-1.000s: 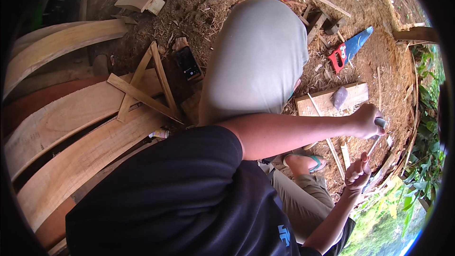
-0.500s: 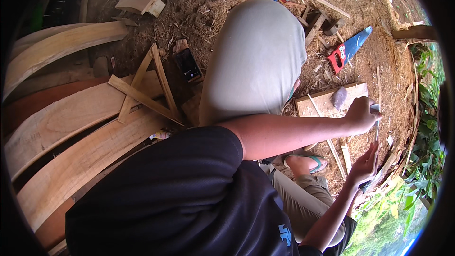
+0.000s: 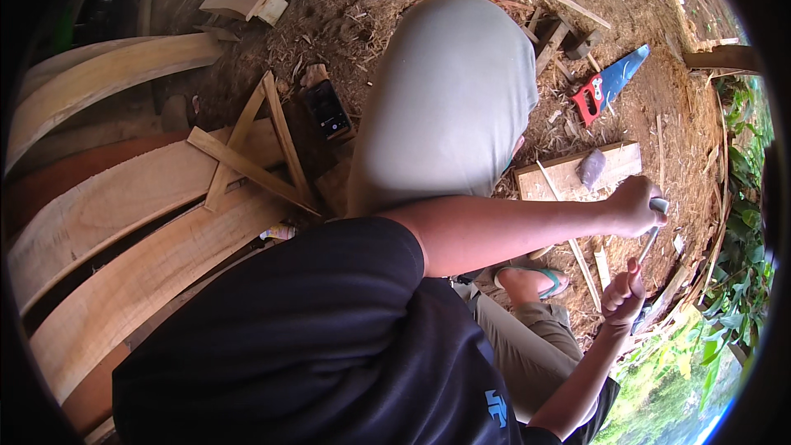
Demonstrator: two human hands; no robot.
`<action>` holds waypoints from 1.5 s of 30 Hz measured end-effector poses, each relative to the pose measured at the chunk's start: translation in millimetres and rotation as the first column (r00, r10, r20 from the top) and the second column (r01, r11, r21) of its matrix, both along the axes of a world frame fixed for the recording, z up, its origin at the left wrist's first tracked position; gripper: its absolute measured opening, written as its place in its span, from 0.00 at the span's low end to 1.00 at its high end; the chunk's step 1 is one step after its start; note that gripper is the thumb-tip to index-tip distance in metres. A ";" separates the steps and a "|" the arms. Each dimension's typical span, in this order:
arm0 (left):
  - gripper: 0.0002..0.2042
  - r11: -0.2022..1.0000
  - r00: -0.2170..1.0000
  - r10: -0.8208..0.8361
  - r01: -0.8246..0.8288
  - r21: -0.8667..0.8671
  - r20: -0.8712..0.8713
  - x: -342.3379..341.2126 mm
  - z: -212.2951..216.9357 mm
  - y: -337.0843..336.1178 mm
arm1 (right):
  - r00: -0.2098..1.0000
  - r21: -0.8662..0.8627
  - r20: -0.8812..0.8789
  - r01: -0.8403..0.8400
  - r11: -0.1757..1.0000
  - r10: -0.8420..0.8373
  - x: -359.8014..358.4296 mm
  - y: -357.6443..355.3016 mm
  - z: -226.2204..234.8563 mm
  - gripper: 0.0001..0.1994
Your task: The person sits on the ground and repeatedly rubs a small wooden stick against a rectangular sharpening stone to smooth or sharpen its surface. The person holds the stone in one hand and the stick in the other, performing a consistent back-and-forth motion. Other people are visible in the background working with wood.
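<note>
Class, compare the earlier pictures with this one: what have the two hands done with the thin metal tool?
The right hand, open a second ago, has closed its fingers around the thin metal tool. The left hand still grips the tool's top end. The saw and the board have not moved.

Thin metal tool (image 3: 651, 239) — grey-handled; held near-upright.

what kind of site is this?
Likely an outdoor woodworking yard, perhaps for boat-building. Long curved pale wooden planks lie at left, a blue-bladed handsaw with a red handle rests on ground covered in sawdust and shavings, and green foliage borders the right edge.
</note>
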State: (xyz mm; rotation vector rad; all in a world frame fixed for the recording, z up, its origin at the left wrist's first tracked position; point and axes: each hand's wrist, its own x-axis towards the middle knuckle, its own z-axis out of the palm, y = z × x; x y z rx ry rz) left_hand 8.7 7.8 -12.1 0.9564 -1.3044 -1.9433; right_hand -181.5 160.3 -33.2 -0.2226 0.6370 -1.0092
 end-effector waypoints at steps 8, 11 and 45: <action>0.09 0.962 0.954 0.263 -0.270 0.032 0.141 1.4 -12.7 2.4 | -0.112 -0.146 -0.982 -0.079 0.986 -0.154 24.2 -20.6 -15.8 0.12; 0.09 0.948 0.942 0.313 -0.317 0.012 0.123 -0.5 -9.4 2.9 | -0.666 -0.393 -0.303 -0.564 0.726 -0.681 35.5 -26.2 -10.0 0.14; 0.04 0.951 0.941 0.173 -0.084 0.296 -0.290 2.5 69.8 40.2 | 0.577 -0.026 -0.784 0.340 0.940 -0.230 -49.6 23.0 8.4 0.06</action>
